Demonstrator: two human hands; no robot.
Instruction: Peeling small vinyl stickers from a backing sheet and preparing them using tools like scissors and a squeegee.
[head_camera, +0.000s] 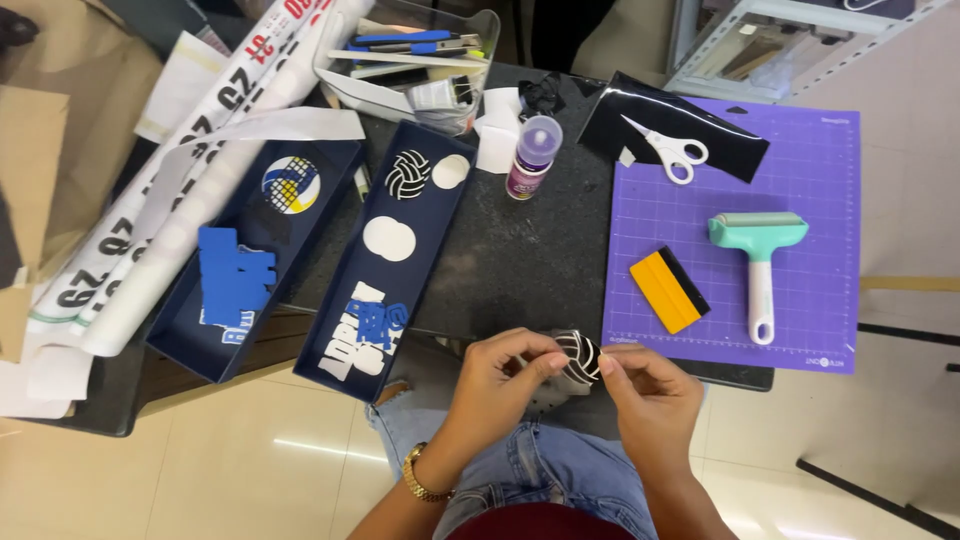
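My left hand (497, 378) and my right hand (650, 392) meet just off the near edge of the dark table (520, 250), above my lap. Between their fingertips they pinch a small round black-and-white volleyball cutout (577, 357). A matching black-and-white volleyball cutout (407, 174) lies in the nearer navy tray (340, 330), along with white discs (389, 239) and blue and white letter shapes (362, 335).
A second navy tray (175, 335) holds a coloured volleyball piece and blue shapes. A purple cutting mat (800, 300) carries a teal roller (759, 255), a yellow scraper (668, 290), scissors (668, 150) and a black sheet. A glue bottle (531, 158), a clear bin (420, 55) and printed rolls (150, 200) are nearby.
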